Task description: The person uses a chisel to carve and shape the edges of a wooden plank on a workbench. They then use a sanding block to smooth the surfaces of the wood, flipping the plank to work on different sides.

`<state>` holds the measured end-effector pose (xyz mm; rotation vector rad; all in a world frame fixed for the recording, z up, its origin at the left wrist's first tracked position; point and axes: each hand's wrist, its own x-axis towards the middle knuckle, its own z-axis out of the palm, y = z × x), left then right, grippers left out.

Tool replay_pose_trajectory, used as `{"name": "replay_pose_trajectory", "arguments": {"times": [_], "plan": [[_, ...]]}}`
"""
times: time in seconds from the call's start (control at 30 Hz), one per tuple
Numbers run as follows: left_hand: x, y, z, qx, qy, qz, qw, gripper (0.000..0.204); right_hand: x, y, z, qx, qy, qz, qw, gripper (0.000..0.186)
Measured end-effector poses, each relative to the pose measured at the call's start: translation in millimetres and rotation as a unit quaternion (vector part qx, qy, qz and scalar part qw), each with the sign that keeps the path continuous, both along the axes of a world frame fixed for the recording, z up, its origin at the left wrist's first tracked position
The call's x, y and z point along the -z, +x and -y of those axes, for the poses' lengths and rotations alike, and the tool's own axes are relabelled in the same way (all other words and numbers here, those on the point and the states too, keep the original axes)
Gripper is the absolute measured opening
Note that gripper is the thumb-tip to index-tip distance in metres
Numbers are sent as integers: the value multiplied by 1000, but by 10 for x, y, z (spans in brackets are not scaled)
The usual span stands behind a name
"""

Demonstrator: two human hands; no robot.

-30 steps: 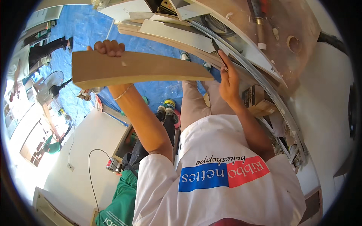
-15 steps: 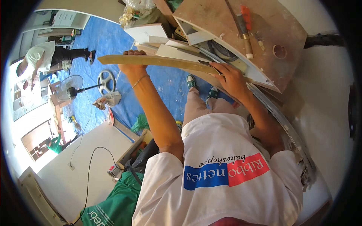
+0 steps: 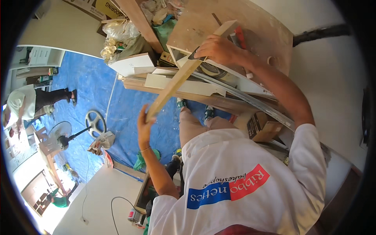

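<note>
A long, narrow wooden board (image 3: pixel 184 74) runs slantwise across the middle of the scene, its far end up over the plywood worktop (image 3: pixel 270 35) and its near end down to the left above the blue tarpaulin (image 3: pixel 117 109) on the floor. The right hand (image 3: pixel 217 49) sits on the far part of the board, fingers curled closed around it just beside a red-handled tool (image 3: pixel 240 37) lying on the worktop. The left hand (image 3: pixel 144 125) meets the near end of the board from below, its fingers straight and spread open against the wood rather than wrapped round it. Under the board lies a stack of pale panels and offcuts (image 3: pixel 172 80) at the worktop's left edge, with a small cardboard box (image 3: pixel 263 127) nearer to the right. Far left on the tarpaulin stands a pedestal fan (image 3: pixel 78 131), and another person (image 3: pixel 29 103) in a light top stands at the left rim, well apart from the board.
</note>
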<state>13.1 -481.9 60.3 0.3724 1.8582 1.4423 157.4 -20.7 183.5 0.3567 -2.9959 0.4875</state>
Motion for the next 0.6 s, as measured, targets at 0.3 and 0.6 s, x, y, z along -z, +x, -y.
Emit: {"name": "replay_pose_trajectory", "arguments": {"times": [0.3,0.6], "plan": [[405,-511,-608,305,-13,174,936,89,64,-976,-337,-122,61,118,984,32],[803,-603,-1230,251,58,260,930,88,728,-1096,-1127,8,14,44,999,30]]}}
